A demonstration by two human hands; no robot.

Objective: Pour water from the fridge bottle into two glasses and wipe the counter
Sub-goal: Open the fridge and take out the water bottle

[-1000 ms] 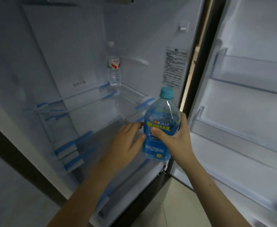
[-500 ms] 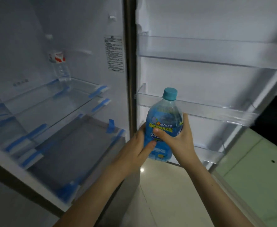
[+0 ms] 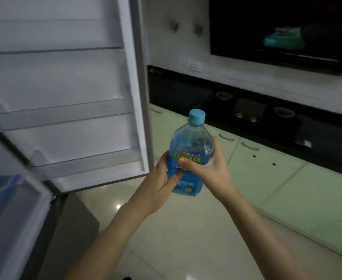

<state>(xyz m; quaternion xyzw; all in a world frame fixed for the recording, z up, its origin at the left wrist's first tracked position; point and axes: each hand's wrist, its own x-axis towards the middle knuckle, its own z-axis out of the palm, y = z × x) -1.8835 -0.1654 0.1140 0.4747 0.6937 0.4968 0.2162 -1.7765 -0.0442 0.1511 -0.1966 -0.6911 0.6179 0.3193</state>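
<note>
Holding a blue plastic bottle (image 3: 190,156) upright in front of the body, a person stands on a pale tiled floor (image 3: 186,235) beside an open fridge door (image 3: 65,93). The right hand (image 3: 208,168) wraps the bottle's middle from the right, thumb laid across the front of the label and fingers curled behind. The left hand (image 3: 162,182) closes on the lower left side, its fingers curved against the label just under the right thumb. A light blue cap (image 3: 196,117) sits screwed on the neck, and the bottle looks full of clear liquid. To the left, the door's clear shelves (image 3: 61,116) run across its white inner face, and a corner of the fridge interior with blue trim (image 3: 2,178) shows at the lower left edge. Behind the bottle, a dark counter (image 3: 246,110) spans the right side above pale green cabinet fronts (image 3: 267,172) with small handles. Two hooks (image 3: 186,27) hang on the white wall, next to a dark opening holding a blurred teal object (image 3: 283,39).
</note>
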